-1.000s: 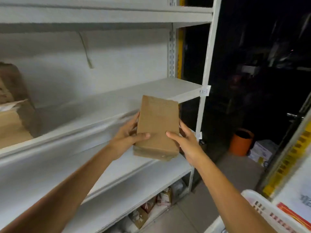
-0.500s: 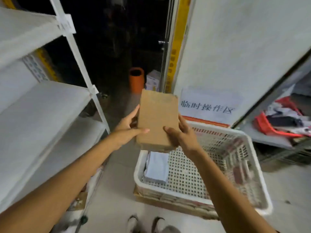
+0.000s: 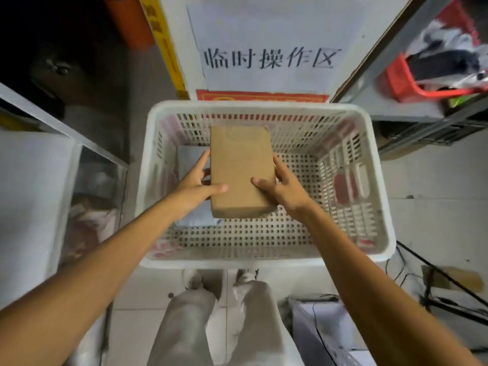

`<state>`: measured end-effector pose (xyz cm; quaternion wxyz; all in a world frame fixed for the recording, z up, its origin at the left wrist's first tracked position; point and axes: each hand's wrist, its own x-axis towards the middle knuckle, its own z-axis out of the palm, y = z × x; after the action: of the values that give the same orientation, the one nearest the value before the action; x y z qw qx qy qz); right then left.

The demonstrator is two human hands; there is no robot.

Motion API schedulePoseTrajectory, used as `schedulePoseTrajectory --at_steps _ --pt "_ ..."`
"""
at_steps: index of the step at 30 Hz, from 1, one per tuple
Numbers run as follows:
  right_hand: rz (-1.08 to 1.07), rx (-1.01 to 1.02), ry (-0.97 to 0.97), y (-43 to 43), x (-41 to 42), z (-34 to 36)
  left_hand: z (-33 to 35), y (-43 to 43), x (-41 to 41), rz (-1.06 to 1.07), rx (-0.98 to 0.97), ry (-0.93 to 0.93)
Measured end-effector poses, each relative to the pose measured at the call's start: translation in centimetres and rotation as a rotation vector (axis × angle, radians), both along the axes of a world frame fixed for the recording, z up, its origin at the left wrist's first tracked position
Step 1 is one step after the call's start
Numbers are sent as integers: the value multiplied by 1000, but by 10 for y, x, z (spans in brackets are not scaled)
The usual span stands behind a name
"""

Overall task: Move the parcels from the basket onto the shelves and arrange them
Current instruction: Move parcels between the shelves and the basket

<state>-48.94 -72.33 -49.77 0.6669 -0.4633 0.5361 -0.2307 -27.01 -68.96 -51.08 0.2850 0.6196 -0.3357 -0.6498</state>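
A brown cardboard parcel (image 3: 241, 171) is held flat above the white perforated plastic basket (image 3: 380, 180) on the floor. My left hand (image 3: 196, 183) grips its left edge and my right hand (image 3: 284, 187) grips its right edge, thumbs on top. Under the parcel, at the basket's left side, lies a pale grey flat parcel (image 3: 191, 157), mostly hidden by my hands and the box. The white shelf (image 3: 34, 186) stands at the left edge of the view.
A white board with black characters (image 3: 269, 58) leans behind the basket. A red bin of dark and white items (image 3: 404, 80) sits on a rack at the right. Cables and a stand (image 3: 435, 281) lie at lower right. My legs and shoes (image 3: 219, 313) are below.
The view has swung from the shelf to the right and down onto the basket. Both hands have kept hold of the brown parcel, which is now over the basket instead of by the shelf.
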Motion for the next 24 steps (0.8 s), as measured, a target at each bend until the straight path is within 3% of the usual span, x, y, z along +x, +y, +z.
schedulePoseTrajectory --at_steps 8,13,17,21,24 --pt "-95 30 70 -39 7 -147 -133 -56 2 -103 19 -80" --pt "-98 24 130 -56 17 -218 -200 -75 9 -228 -79 -148" --pt "-36 3 142 -70 28 -254 -231 -75 15 -351 -158 -425" --pt "12 -28 190 -66 29 -277 -237 -61 16 -531 -337 -916" --pt "-22 -50 239 -65 31 -279 -234 -62 20 -627 -429 -976"
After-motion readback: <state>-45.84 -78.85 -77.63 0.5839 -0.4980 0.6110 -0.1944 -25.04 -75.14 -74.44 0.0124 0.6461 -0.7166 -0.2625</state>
